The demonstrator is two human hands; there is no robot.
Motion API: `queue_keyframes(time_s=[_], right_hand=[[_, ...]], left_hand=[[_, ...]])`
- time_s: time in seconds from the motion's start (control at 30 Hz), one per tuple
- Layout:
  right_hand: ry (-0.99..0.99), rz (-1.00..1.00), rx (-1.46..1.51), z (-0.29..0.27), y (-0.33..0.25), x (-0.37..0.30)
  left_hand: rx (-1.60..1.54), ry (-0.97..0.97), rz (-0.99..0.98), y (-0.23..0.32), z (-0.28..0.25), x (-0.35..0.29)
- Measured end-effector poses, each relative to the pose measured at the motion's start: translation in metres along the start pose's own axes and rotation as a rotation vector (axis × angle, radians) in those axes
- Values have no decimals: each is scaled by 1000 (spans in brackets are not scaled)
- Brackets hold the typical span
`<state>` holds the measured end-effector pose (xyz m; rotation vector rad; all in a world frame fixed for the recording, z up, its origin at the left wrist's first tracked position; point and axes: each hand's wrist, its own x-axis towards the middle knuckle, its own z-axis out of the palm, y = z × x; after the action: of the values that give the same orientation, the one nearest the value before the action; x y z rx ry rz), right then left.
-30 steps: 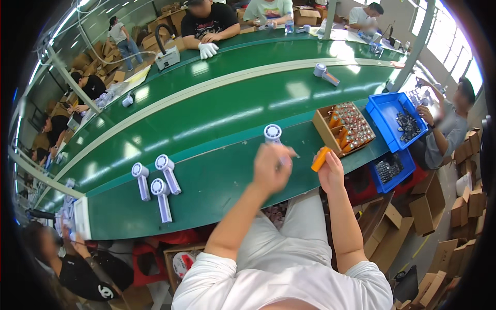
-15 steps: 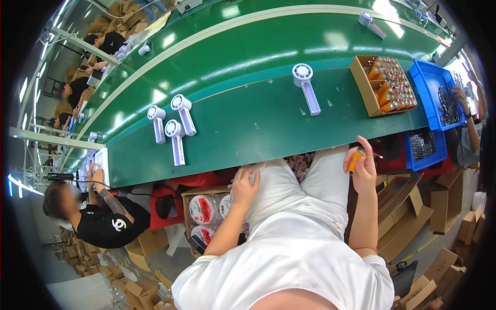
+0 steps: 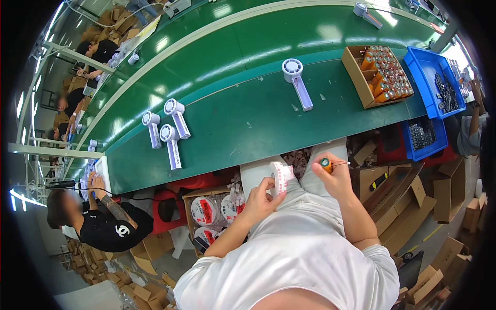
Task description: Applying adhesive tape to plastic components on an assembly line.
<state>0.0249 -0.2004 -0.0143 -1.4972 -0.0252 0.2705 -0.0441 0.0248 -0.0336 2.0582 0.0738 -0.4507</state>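
My left hand [image 3: 260,199] grips a roll of white tape with pinkish-red print [image 3: 282,177], held above my lap with its edge toward the table. Just to the right, my right hand [image 3: 338,180] is closed around an orange cylindrical battery [image 3: 325,164]. One end of the battery faces up and looks greenish, and thin wires stick out to the right of my fingers. The two hands are apart, and the roll and the battery do not touch. Most of the battery's body is hidden by my fingers.
On the green table [image 3: 232,124] a handheld fan [image 3: 299,85] lies ahead, with three more at the left. A cardboard box [image 3: 353,80] of orange batteries and blue bins [image 3: 417,72] stand at the right. A carton of tape rolls [image 3: 205,211] sits by my left arm; a co-worker [image 3: 111,222] is further left.
My left hand has come up from my thigh with the tape roll in its grip. My right hand has moved left and inward with the battery, turning its end upward.
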Motion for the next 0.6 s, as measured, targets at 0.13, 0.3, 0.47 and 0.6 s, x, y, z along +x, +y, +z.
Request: queue_keyframes(time_s=[0.13, 0.3, 0.47, 0.6], right_hand=[[-101, 35, 33, 23, -11, -4], [-123, -57, -199, 33, -26, -6], [-302, -53, -311, 34, -27, -9], [-271, -44, -279, 36, -20, -7]], left_hand=[[-177, 131, 259, 11, 9, 4], [-383, 223, 289, 18, 15, 13], [-566, 259, 464, 21, 10, 21], [-782, 172, 489, 16, 10, 27]])
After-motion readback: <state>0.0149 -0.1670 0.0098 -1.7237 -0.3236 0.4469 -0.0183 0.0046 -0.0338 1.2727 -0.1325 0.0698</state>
